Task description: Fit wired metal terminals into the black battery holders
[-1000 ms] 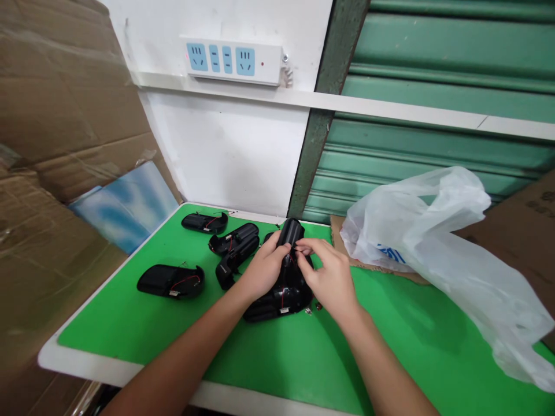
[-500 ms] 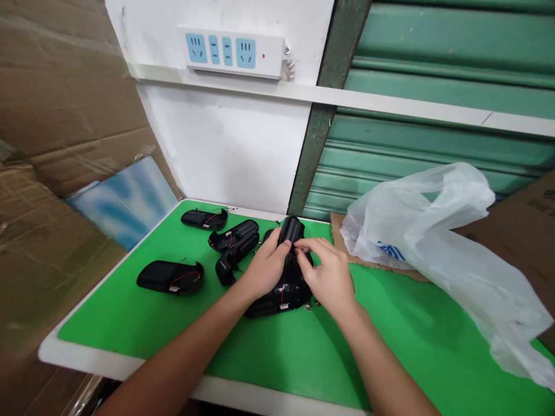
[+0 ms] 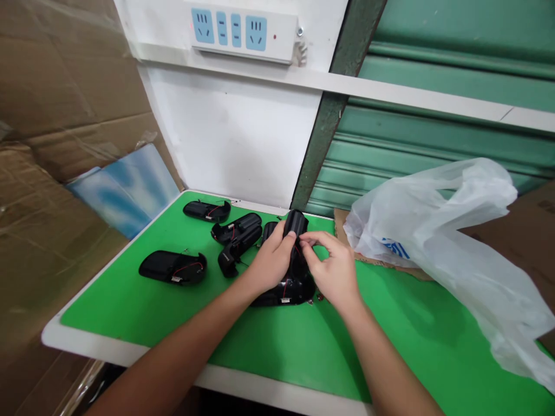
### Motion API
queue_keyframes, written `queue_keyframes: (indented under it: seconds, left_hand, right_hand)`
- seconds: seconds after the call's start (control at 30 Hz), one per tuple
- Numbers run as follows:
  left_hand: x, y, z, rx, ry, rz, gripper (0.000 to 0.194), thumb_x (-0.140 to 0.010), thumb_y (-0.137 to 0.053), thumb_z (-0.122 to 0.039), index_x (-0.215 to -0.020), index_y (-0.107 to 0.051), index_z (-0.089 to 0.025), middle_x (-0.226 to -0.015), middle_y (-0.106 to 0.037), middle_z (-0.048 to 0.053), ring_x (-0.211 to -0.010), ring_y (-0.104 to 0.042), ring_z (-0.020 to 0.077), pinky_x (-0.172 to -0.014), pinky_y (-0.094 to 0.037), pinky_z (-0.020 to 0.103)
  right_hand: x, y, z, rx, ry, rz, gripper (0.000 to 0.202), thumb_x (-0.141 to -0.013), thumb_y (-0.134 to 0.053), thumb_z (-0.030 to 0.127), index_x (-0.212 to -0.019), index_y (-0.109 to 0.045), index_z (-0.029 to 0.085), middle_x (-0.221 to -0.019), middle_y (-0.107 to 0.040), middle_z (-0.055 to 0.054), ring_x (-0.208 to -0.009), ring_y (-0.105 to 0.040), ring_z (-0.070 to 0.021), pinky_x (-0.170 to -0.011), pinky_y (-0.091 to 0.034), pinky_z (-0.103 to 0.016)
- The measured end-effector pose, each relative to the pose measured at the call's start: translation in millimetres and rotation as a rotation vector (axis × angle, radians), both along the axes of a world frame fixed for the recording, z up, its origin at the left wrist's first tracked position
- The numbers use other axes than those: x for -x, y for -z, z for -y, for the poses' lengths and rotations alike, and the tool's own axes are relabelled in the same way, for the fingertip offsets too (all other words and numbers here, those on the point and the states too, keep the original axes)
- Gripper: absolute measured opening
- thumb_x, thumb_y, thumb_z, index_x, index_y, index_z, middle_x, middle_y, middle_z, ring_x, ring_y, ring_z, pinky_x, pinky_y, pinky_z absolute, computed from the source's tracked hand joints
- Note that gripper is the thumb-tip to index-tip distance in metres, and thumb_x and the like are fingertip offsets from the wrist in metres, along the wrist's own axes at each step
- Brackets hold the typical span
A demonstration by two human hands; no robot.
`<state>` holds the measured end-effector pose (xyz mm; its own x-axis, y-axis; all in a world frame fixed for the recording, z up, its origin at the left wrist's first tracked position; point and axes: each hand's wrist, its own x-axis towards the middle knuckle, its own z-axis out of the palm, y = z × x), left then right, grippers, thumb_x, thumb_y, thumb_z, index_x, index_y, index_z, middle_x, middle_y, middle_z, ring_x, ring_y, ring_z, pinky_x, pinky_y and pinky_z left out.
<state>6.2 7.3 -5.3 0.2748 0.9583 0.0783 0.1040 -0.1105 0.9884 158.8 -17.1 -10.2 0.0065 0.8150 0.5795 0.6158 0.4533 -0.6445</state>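
Note:
My left hand [image 3: 274, 257] is closed round a black plastic housing [image 3: 296, 222], thumb on top, holding it tilted above the table. At the housing's right edge, thumb and forefinger of my right hand [image 3: 332, 266] are pinched together; whatever they hold is too small to make out. A thin red wire shows close to those fingertips. Beneath my hands lies another black housing [image 3: 299, 289] with a red wire and a white connector [image 3: 285, 300], partly covered by my hands and the held piece. Small metal parts [image 3: 319, 297] lie beside it, under my right hand.
More black housings with wires lie to the left: one nearest [image 3: 172, 267], one at the back [image 3: 206, 211], and a stacked pair [image 3: 237, 240]. A white plastic bag [image 3: 427, 214] rests on cardboard at right. A power strip [image 3: 245, 33] is fixed to the wall above the green table [image 3: 277, 358].
The view has shifted slightly, so the table and wall sit a little higher. My hands keep nearly the same hold, the right fingertips drawn closer together at the housing's edge.

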Motion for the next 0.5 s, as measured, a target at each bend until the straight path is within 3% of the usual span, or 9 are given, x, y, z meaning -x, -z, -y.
queue_keyframes:
  seconds: [0.27, 0.5]
  left_hand:
    - [-1.8, -0.8, 3.4, -0.078, -0.011, -0.063, 0.046, -0.106, -0.037, -0.033, -0.145, -0.049, -0.012, -0.134, -0.063, 0.014, -0.124, -0.059, 0.0250, -0.113, -0.042, 0.040]
    - [-2.9, 0.0, 4.1, -0.133, -0.031, -0.065, 0.055, -0.108, -0.035, -0.035, -0.158, -0.034, -0.012, -0.157, -0.051, 0.015, -0.148, -0.046, 0.0230, -0.124, -0.033, 0.034]
  right_hand:
    - [-0.3, -2.7, -0.5, -0.005, -0.033, 0.081, 0.015, -0.094, -0.061, 0.012, -0.099, -0.073, 0.020, -0.089, -0.073, -0.002, -0.081, -0.068, -0.0177, -0.077, -0.051, -0.030]
    - [-0.1, -0.9, -0.1, -0.030, -0.028, 0.123, 0.016, -0.092, -0.061, 0.010, -0.097, -0.073, 0.020, -0.088, -0.074, -0.003, -0.081, -0.068, -0.0189, -0.076, -0.052, -0.031]
